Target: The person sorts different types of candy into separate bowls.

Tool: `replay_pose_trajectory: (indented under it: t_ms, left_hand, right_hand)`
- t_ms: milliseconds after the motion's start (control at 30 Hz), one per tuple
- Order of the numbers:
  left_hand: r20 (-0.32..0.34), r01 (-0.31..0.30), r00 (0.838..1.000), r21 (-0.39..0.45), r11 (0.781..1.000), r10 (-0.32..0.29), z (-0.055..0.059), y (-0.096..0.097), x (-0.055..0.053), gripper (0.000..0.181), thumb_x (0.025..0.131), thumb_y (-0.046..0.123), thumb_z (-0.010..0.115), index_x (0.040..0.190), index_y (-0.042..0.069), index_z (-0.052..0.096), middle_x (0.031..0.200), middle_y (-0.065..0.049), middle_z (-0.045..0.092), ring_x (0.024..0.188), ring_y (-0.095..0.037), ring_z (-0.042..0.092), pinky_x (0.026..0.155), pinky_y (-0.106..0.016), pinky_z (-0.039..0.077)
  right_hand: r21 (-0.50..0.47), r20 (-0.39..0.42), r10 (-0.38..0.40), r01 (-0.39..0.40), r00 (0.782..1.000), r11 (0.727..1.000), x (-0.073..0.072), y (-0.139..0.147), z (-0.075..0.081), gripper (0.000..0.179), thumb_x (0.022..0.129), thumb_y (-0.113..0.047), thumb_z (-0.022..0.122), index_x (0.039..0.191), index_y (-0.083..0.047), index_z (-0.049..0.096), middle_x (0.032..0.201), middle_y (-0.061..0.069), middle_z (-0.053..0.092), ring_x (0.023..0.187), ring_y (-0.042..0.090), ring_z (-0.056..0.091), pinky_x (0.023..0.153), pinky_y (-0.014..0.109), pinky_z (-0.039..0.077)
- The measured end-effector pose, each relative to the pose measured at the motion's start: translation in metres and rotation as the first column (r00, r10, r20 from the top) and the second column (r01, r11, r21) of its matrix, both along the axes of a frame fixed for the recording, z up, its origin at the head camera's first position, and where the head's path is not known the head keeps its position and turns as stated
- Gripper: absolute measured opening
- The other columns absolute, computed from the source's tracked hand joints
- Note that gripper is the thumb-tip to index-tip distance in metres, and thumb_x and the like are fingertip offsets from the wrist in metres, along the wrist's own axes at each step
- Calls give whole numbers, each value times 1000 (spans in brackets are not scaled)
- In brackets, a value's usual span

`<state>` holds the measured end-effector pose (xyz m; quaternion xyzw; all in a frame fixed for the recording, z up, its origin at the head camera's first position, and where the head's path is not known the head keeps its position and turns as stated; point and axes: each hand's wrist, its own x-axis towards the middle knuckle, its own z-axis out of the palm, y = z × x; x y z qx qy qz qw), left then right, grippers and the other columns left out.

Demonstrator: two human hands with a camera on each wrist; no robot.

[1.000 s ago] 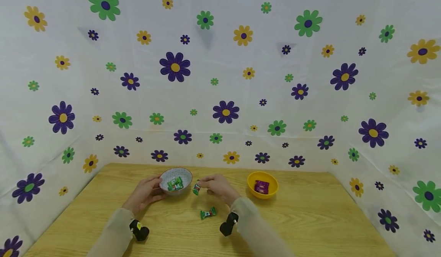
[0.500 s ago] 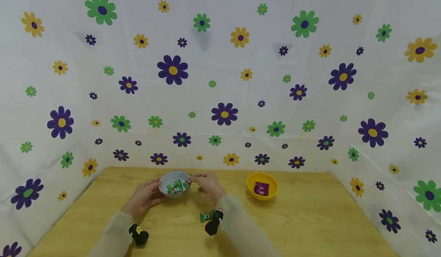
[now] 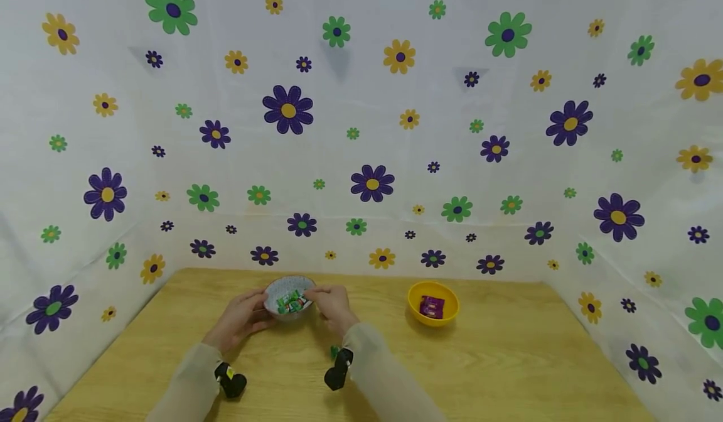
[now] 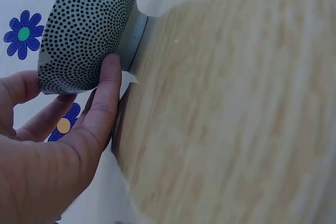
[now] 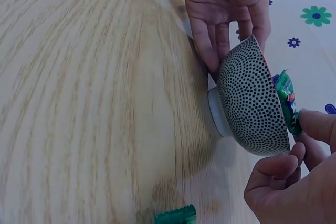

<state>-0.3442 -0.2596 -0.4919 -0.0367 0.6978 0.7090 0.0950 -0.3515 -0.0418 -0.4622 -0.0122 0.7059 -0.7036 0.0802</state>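
My left hand point(image 3: 240, 318) holds the side of a small dotted bowl point(image 3: 280, 287), thumb near the rim and fingers against its outer wall point(image 4: 89, 35). Green-wrapped candies point(image 3: 288, 302) lie inside it. At the bowl's right rim, my right hand point(image 3: 333, 309) pinches a green-wrapped candy point(image 5: 286, 100) between thumb and fingers, partly over the opening. Another green candy point(image 5: 176, 215) lies on the table, mostly hidden behind the right wrist in the head view.
A yellow bowl point(image 3: 415, 293) with purple-wrapped candies point(image 3: 432, 307) stands to the right on the wooden table point(image 3: 508, 359). Flower-printed white cloth point(image 3: 339, 158) hangs behind the table and along both sides. Each wrist wears a black camera.
My right hand has carried the green candy leftward from beside the dotted bowl to its rim. Its forearm now covers most of the candy on the table. The left hand keeps its hold.
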Motion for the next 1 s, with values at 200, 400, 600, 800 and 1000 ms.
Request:
replay_pose_trajectory:
  t_ms: [200,400,600,800,1000]
  left_hand:
    - [12,0,1000,1,1000,0,-2,-1,-2,58,107,28,37,154,-2,21,143,-25,42,108,-19,60,96,-41,54]
    - [0,11,1000,14,1000,-11,0,-3,-3,58,107,29,37,154,-2,20,147,-27,37,112,-21,59,99,-42,52]
    - [3,13,1000,11,1000,-13,3,-1,-1,58,107,28,37,154,-2,19,149,-29,35,113,-21,59,99,-43,51]
    - [-2,5,1000,7,1000,-5,1,-1,-3,59,107,27,37,154,-2,19,150,-29,33,113,-21,59,97,-42,53]
    - [-2,1,1000,-3,1000,-1,1,-3,-3,58,107,28,39,155,0,20,150,-28,34,110,-21,61,93,-41,55]
  right_hand:
    - [9,9,32,-32,999,999,0,3,0,26,92,-15,67,112,1,72,110,8,69,47,6,27,48,25,30]
    - [8,3,100,-100,995,995,-2,17,-2,33,94,-20,66,120,0,68,121,11,64,48,9,24,52,27,34]
    - [43,-3,152,-151,988,988,-3,30,-4,33,95,-23,66,120,-2,69,108,8,63,54,12,27,55,28,34]
    - [53,4,193,-193,981,980,-4,46,-8,31,93,-21,68,116,-1,71,91,-3,61,66,10,40,57,24,37]
    - [129,28,242,-243,970,961,-5,63,-14,31,91,-23,70,115,-3,72,94,-4,66,68,12,43,58,23,38]
